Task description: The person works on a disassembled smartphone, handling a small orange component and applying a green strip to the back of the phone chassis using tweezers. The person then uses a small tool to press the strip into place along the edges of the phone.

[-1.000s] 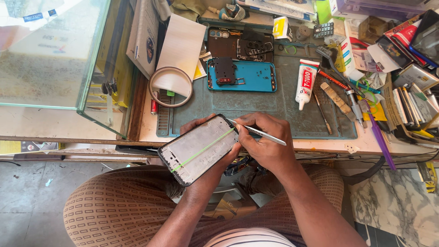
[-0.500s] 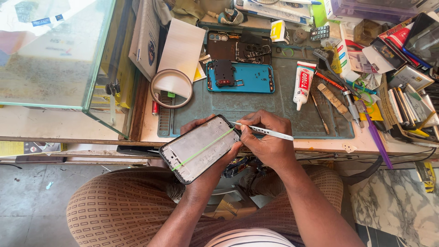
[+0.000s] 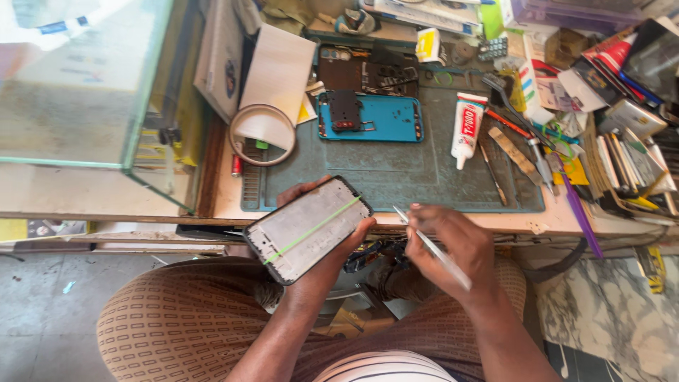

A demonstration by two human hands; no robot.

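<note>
1. The left hand [image 3: 322, 212] gripped the phone frame [image 3: 309, 228] by its edges, above the lap at the table's [image 3: 396, 173] near edge.
2. The right hand [image 3: 453, 244] pinched the tweezers [image 3: 431, 247], tips just right of the frame.
3. A steady, tilted frame and light tip pressure would likely serve best.
4. The frame appeared grey, dark-rimmed, crossed diagonally by a green band.

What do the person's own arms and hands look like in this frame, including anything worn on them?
Both arms are bare from the hands up to the bottom edge of the frame: no sleeves, gloves, watch or bracelets show. The left hand and right hand carry no rings that can be made out. Clothing shows only lower down: brown patterned trousers and a white striped shirt at the bottom edge.
</note>
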